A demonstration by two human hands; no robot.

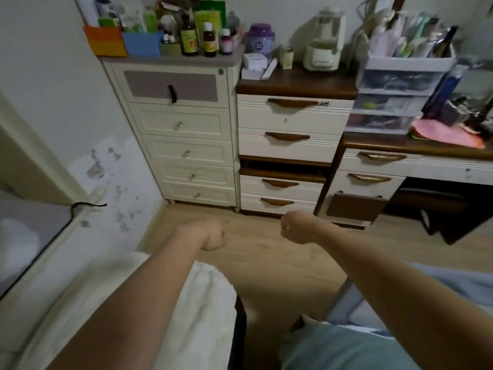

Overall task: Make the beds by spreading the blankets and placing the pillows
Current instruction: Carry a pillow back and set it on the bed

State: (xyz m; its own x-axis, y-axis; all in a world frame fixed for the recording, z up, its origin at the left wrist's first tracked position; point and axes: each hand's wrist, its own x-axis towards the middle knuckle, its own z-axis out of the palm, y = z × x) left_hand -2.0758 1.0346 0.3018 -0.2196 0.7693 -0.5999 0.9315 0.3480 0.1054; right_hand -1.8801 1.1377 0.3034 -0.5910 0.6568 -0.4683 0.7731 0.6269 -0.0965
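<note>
Two hands reach out ahead of me, both with fingers curled under into loose fists and nothing held in either grip. My left hand (212,237) hangs over the wooden floor (266,252), just past the foot end of a bed; my right hand (294,227) is level with it and a little apart. White bedding (202,297), a blanket or sheet, I cannot tell which, lies rumpled under my left forearm on the left bed (53,303), whose long axis runs from the bottom left corner up toward the floor. That puts the left bedding directly below and behind my left hand, so I judge that hand the nearer one for taking its edge. Pale blue bedding (453,287) lies under my right forearm at the lower right, on what I take to be a second bed. No pillow shows. I judge the spreading not yet started. Farther out, a tall cream chest of drawers (186,145) stands against the wall, its top crowded with bottles (198,36) and coloured boxes. Beside it is a lower white drawer unit (290,150) with brown handles, then a table (416,156) carrying clear plastic drawers (394,102) and a pink cloth (448,133). The left wall (112,169) is scuffed and stained low down.
</note>
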